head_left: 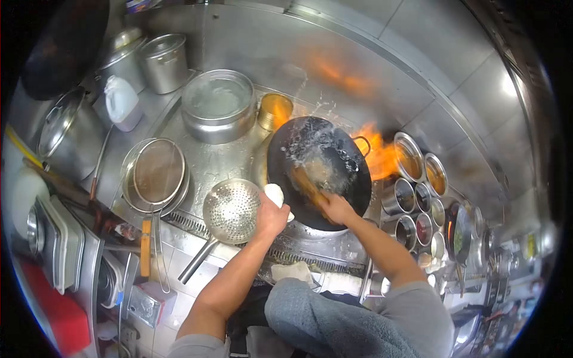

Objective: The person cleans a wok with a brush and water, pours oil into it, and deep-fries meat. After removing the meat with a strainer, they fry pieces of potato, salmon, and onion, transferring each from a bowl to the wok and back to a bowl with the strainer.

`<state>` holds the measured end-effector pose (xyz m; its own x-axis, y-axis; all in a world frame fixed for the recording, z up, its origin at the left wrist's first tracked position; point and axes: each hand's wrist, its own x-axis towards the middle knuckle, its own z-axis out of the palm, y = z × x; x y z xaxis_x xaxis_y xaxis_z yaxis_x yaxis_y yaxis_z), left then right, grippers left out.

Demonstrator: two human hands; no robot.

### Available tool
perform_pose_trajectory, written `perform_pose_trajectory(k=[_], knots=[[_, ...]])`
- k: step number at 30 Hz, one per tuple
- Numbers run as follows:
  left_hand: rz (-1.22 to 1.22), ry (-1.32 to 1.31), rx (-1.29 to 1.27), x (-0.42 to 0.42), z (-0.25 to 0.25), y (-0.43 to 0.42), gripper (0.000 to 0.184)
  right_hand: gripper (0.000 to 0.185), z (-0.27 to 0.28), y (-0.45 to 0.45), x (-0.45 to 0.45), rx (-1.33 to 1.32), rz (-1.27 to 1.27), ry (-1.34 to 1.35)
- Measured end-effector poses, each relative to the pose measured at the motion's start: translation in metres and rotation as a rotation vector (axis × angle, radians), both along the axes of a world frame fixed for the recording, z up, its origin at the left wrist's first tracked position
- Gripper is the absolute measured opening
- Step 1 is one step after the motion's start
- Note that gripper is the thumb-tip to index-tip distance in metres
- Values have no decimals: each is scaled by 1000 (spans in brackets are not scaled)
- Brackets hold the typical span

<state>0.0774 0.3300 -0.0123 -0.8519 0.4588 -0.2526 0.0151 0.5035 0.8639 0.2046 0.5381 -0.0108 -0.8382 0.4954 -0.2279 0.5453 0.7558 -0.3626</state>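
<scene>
Wok [346,185] on stove [209,160], flames [385,156] alongside; likely heavy, rigid, hot, slick, best held by its rim through white cloth [274,194], clasped there by left hand [272,217]; right hand [336,209] grips brown brush [305,185].

Bright overall, cool white on your steel. Flames [385,158] beside the wok [351,203] add orange light, reflected as a fuzzy smear on the back wall [271,45]. Hard white glare upper right. Wok interior very dark, little detail. Brush [307,185] by your right hand [335,209] is motion-blurred; splash [310,143] streaky. Your fisheye curves straight edges; corners black, bluish fringe lower left. Far-right clutter [507,262] soft, smeared. Hanging pan [62,48] upper left, deep shadow.
</scene>
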Motion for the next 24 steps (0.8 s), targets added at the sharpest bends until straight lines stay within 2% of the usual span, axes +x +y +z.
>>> perform_pose_trajectory(k=[2,3,5,7,9,11,13,15,17,19,21,23,24], knots=[[5,-43,-7,3,1,-2,66,56,44,3,55,-35,27,-242],[6,-42,0,3,-1,2,66,56,62,14,58,-28,28,-242],[22,13,-3,6,-11,2,66,60,87,41,39,45,84,-456],[0,-7,3,2,-4,0,66,60,71,69,-24,5,-91,-488],[-10,-36,12,4,-1,-1,65,57,27,74,-64,154,-207,-159],[18,15,23,4,-2,-2,63,53,-15,46,-59,119,-371,-104],[19,13,35,7,0,-1,63,53,-12,27,-16,93,-196,-193],[26,8,36,10,-1,0,62,55,41,10,36,-68,-48,-271],[30,4,35,8,-4,0,62,54,49,50,86,108,100,-418],[41,16,25,6,-14,2,62,52,96,86,78,311,68,-599],[2,5,25,4,-11,0,62,53,61,144,33,442,-39,-466],[-9,-3,18,1,-12,3,62,54,35,118,-29,359,-124,-241],[-21,-12,15,-1,-12,3,63,51,3,95,-46,296,-216,-209]])
